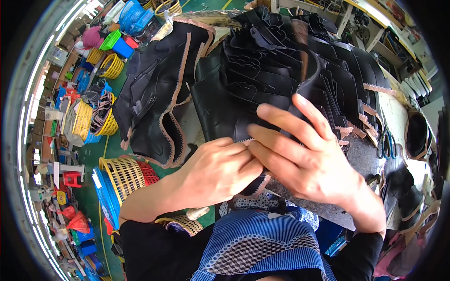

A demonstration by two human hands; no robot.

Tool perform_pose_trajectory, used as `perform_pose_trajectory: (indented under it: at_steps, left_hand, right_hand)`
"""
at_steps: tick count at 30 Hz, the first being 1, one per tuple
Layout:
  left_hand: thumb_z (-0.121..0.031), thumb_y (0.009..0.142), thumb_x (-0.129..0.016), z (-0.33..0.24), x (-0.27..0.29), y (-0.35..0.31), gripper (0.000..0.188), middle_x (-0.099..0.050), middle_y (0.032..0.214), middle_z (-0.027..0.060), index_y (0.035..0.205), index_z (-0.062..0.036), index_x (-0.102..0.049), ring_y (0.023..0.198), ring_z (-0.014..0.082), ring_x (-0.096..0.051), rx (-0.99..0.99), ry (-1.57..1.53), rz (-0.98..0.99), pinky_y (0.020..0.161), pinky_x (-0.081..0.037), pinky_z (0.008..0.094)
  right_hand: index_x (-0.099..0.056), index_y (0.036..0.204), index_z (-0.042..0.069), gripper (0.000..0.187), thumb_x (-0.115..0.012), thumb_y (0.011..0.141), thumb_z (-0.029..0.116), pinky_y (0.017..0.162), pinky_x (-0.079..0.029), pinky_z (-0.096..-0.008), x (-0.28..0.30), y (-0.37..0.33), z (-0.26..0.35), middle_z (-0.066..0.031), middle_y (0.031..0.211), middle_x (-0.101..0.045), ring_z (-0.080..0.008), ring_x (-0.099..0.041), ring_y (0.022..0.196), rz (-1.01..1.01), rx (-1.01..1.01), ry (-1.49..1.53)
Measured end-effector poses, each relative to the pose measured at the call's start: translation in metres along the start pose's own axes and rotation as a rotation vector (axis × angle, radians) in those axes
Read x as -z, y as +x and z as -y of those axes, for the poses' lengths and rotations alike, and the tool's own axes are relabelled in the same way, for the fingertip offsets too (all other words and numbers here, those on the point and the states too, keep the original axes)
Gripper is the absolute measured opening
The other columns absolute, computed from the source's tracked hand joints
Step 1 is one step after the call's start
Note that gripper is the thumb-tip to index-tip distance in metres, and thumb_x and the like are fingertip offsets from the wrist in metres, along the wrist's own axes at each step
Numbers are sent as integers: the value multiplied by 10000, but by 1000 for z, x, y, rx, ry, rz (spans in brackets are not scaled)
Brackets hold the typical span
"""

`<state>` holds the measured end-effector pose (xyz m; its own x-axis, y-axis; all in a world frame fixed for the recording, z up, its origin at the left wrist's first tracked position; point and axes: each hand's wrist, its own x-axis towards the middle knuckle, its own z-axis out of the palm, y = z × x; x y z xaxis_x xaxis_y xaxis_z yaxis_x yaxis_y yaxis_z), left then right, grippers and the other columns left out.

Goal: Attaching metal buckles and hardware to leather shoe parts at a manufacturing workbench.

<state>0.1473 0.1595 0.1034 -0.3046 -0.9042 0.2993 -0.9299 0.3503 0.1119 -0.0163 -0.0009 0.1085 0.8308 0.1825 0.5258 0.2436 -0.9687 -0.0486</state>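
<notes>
A black leather piece [255, 188] with a pale zigzag-cut edge hangs under my two hands, close in front of the apron. My left hand [218, 171] is closed, its thumb and fingers pinching the piece's edge. Right beside it, my right hand [307, 161] has its thumb side on the same edge, thumb mostly hidden, while its other fingers stretch out and blur slightly. Behind the hands lies a big overlapping pile of black leather pieces [251, 77]. Left of it rests a black leather boot upper [157, 133] with a tan zigzag edge.
Blue-handled scissors [388, 144] lie on the grey worktable [323, 208] at the right. Further right are more black boot parts [416, 133]. On the green floor to the left stand yellow baskets [123, 175], blue trays [107, 199] and a red stool [71, 179].
</notes>
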Motion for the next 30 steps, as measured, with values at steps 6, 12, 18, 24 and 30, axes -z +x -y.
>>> perform_pose_trajectory:
  at_steps: [6,12,18,24,30]
  left_hand:
    - [-154,711,-806,1,11,-10,231,-673,784,36,871,-43,-682,704,180,-669,73,-4,-46,589,-504,297]
    - [-173,749,-872,1,8,-17,261,-708,769,61,897,-49,-696,633,234,-690,226,-185,-165,588,-544,330]
    - [-125,730,-809,3,4,-19,166,-739,828,56,843,-44,-718,689,202,-719,96,-142,-190,610,-559,307]
    - [-94,707,-753,-9,-8,-25,136,-753,890,59,842,-80,-743,784,173,-745,11,51,-430,661,-584,273]
    - [-106,669,-764,-15,-13,-30,139,-724,879,20,805,-128,-751,761,158,-693,-16,55,-492,656,-589,265]
  right_hand:
    - [-609,809,44,209,-754,707,155,679,-459,-380,5,7,-15,-52,782,-578,-241,-586,754,123,4,320]
    - [-610,857,24,263,-811,705,102,632,-510,-432,-4,2,-14,-94,789,-587,-317,-625,749,128,-162,511]
    - [-691,947,31,248,-783,727,98,558,-501,-377,-3,-2,-1,-61,715,-560,-264,-609,635,99,-142,450]
    - [-721,960,27,290,-755,693,135,468,-429,-283,-12,-16,9,18,651,-514,-123,-533,534,-26,-32,300]
    - [-735,996,23,346,-755,668,131,453,-369,-242,-10,-22,21,40,659,-517,-81,-499,530,-70,18,195]
